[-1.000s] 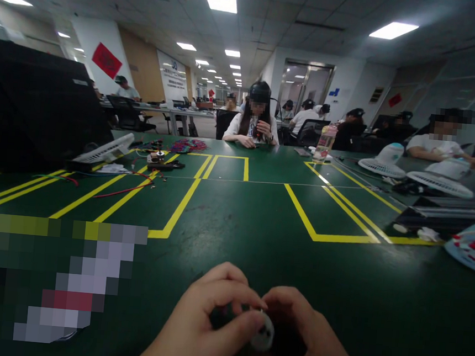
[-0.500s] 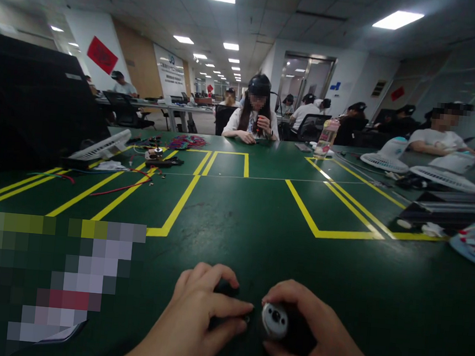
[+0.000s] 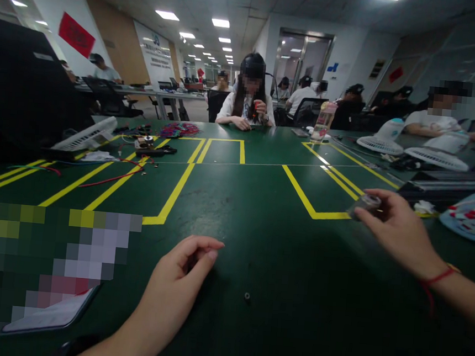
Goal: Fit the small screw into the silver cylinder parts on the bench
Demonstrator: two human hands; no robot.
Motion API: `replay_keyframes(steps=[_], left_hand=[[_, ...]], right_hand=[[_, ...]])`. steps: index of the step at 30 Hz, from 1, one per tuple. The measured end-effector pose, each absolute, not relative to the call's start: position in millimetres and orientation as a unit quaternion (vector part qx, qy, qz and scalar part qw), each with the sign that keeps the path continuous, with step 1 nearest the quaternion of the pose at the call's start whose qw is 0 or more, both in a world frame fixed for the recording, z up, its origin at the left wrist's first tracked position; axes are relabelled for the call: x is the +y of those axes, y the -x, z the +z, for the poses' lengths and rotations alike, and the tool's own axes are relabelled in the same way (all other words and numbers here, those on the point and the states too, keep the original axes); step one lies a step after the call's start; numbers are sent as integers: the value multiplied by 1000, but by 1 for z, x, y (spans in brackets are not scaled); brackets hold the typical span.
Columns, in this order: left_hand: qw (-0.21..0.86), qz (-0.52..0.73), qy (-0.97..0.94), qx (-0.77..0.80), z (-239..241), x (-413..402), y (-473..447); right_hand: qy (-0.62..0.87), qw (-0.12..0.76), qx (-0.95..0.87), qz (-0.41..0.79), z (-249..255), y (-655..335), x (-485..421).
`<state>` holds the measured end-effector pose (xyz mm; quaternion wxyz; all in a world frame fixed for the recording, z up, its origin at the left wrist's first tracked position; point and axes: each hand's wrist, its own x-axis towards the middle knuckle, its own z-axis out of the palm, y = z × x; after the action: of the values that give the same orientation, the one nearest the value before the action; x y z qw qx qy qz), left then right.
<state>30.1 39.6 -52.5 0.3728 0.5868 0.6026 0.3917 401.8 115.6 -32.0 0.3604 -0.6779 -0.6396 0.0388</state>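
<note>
My right hand (image 3: 403, 231) is stretched out to the right above the yellow tape, its thumb and fingers closed around a small motor (image 3: 367, 203) with a round metal body, blurred by motion. My left hand (image 3: 186, 267) hovers low over the green table (image 3: 226, 216), fingers curled and thumb tip near the index finger, with nothing visible in it. To the right of that hand, a tiny metal gear-like ring (image 3: 247, 296) lies by itself on the table; its exact kind is too small to tell.
A phone (image 3: 51, 311) lies left of my left hand. Far left are wires (image 3: 179, 130), a small device (image 3: 145, 141) and a white fan (image 3: 87, 134). On the right stand a pink-lidded bottle (image 3: 323, 122), more fans (image 3: 380, 138) and a patterned bag (image 3: 473, 212). A person (image 3: 248, 98) sits opposite.
My right hand has carried the motor away to the right and forward. My left hand has let go of the tiny ring and drawn back left. The view has tilted down slightly.
</note>
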Motion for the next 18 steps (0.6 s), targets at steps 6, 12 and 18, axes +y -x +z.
replay_keyframes(steps=[6,12,18], left_hand=[[387,419,-562,599,-53,40,-30],[407,441,-531,598,-53,40,-32],[405,446,-521,605,-50,41,-32]], right_hand=[[768,275,-577,-36,-53,-496,152],[675,275,-657,-193,-47,-424,119],[401,152,-891,151,-43,-264,48]])
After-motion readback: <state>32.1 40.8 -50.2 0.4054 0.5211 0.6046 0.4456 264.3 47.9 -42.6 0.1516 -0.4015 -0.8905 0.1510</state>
